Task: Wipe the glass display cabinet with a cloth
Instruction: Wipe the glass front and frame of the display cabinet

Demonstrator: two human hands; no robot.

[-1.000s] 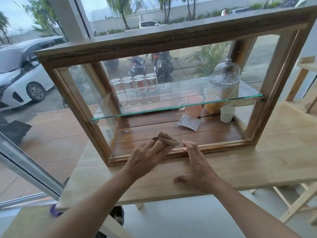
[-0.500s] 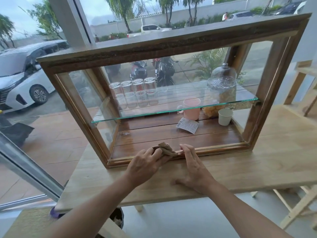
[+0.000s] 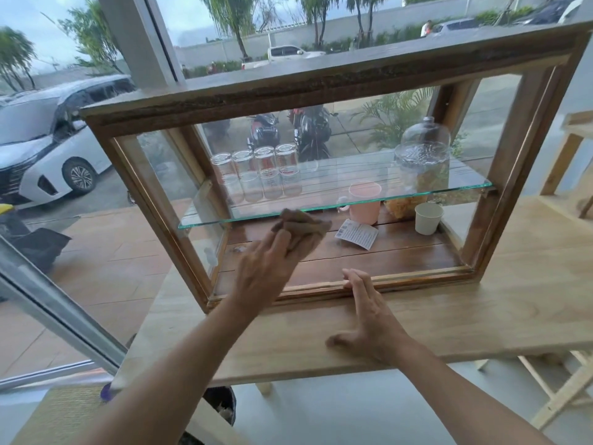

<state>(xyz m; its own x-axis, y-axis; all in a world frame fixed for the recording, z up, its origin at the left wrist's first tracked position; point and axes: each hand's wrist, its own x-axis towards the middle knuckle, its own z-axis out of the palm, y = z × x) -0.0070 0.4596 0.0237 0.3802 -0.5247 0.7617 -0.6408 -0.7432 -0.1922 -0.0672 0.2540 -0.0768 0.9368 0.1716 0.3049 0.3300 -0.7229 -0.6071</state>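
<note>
- Brown cloth [image 3: 305, 223], bunched into a wad, sits at the front edge of the glass shelf [image 3: 353, 176], left of the middle of the cabinet [image 3: 321, 88].
- My left hand [image 3: 266, 268] holds it: the fingers run forward and up into the wad. Blur hides the thumb, so I cannot tell how it closes underneath.
- I also cannot tell whether the cloth is pressed to a front pane or to the shelf edge itself. It covers a short piece of that edge.
- My right hand [image 3: 372, 316] lies flat on the table [image 3: 481, 309], fingers straight and together. The tips touch the cabinet's bottom rail [image 3: 417, 279]. It holds nothing and reads to me as a brace.
- What matters most for the next move: the shelf's long axis runs left to right, climbing slightly to the right in my view. From the cloth, a short stretch lies to the left and a much longer one to the right.
- My judgement: the next stroke should follow that axis, most likely rightward. The left hand is already at shelf height, and the right is lower and well below it.
- Watch points along that line: the pink mug [image 3: 364, 203] and white cup [image 3: 428, 218] stand below the shelf to the right, and the glasses [image 3: 256, 175] stand on it behind the cloth.
</note>
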